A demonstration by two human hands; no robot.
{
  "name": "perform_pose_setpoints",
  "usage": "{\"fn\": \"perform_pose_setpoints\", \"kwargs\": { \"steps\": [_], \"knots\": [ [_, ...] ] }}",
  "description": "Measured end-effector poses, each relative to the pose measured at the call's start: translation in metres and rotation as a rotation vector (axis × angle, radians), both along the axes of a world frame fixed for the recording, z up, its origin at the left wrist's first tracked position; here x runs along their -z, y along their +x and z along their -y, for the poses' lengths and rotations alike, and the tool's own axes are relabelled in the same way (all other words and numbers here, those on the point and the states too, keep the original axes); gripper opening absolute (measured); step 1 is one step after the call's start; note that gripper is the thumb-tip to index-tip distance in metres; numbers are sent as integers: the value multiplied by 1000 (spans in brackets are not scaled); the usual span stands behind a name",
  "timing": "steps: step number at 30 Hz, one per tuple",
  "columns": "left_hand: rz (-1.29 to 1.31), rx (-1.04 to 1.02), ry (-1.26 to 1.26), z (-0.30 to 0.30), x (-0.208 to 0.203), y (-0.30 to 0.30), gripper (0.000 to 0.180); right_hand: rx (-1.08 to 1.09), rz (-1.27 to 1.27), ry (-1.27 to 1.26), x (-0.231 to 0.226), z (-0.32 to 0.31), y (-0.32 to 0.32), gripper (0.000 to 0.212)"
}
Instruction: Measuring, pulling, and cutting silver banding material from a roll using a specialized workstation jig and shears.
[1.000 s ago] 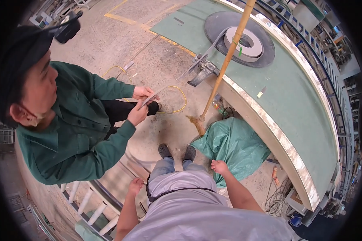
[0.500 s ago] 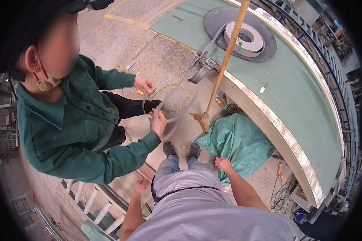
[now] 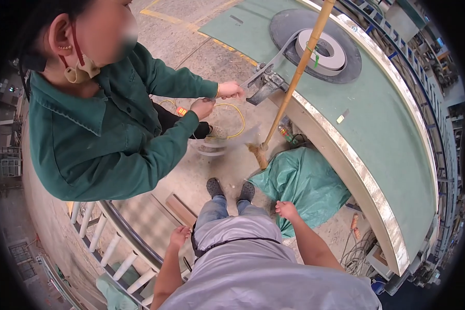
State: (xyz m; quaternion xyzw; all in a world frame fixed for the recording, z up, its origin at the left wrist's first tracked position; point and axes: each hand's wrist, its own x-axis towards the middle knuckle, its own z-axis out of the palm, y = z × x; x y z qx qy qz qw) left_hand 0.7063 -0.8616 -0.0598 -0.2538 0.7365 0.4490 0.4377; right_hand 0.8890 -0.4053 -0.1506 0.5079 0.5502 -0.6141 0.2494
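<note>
My left hand (image 3: 180, 236) is held low beside my waist, its fingers curled in with nothing visible in them. On the other side, my right hand (image 3: 285, 210) hangs in a loose fist, above the edge of a crumpled green plastic sheet (image 3: 310, 181). Across from me stands a co-worker in a green jacket (image 3: 101, 134). That person's two hands (image 3: 217, 99) are on a thin grey strip, whose loose loops (image 3: 212, 150) are smeared by motion. The strip leads past a metal fixture (image 3: 266, 85) to a pale roll (image 3: 320, 51) on the green-topped table.
A bamboo-handled broom (image 3: 294, 77) leans across the edge of the curved-looking green table (image 3: 387, 134). A roller conveyor (image 3: 111, 248) runs at lower left. Yellow cord (image 3: 243, 121) lies on the floor beyond my feet. Coiled cables (image 3: 359, 256) lie at lower right.
The co-worker's hands have moved right and up toward the metal fixture, and the strip's loops have swung lower. The co-worker leans closer to the table. My hands stay about where they were.
</note>
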Motion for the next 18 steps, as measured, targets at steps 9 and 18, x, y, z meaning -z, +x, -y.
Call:
{"fn": "perform_pose_setpoints", "kwargs": {
  "steps": [9, 18],
  "knots": [
    [-17, 83, -76, -2, -5, -5, 20, -44, -6, 29, -6, -7, -10, 36],
    [-13, 116, -56, -3, -12, -15, 22, -56, -25, 46, 14, -4, -5, 36]
  ]
}}
